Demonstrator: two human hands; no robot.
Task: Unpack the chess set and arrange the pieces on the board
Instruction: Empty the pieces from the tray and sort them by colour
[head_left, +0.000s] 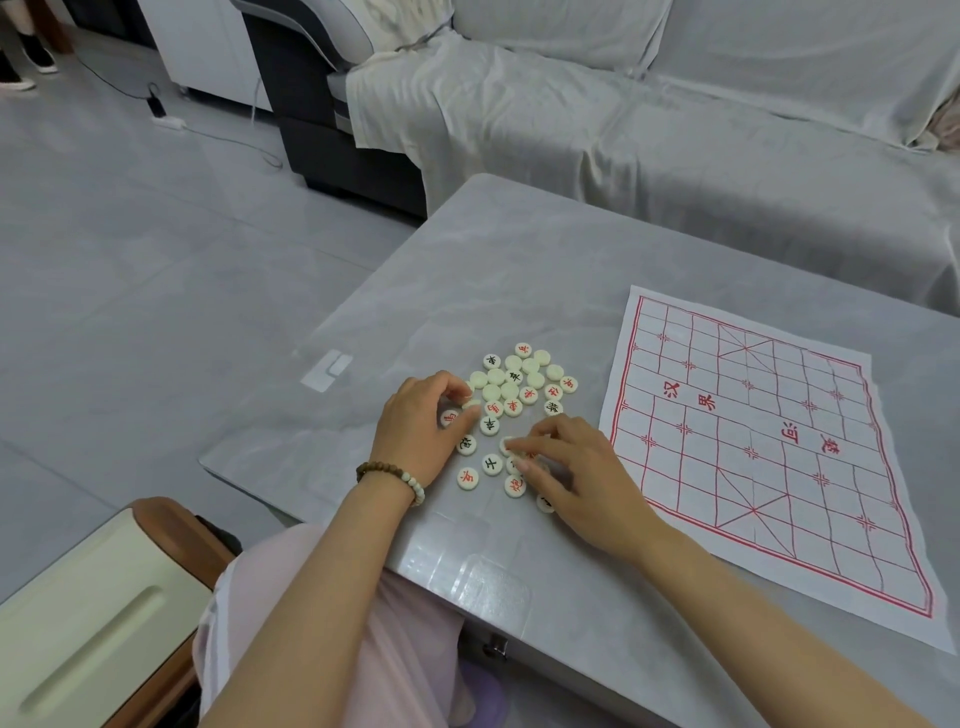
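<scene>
Nearby: board (753, 441) right of pile (519, 379); left grip (421, 426) pinches piece (471, 404), right grip (582, 467) second piece (506, 446).

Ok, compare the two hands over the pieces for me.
The left hand wears a bead bracelet; the right hand has a bare wrist. The left hand pinches a piece at the left edge of the pile; the right hand touches its near side, closer to the board. Both reach into the pile.

Head-worn view, forward and down, near the table (519, 270)
</scene>
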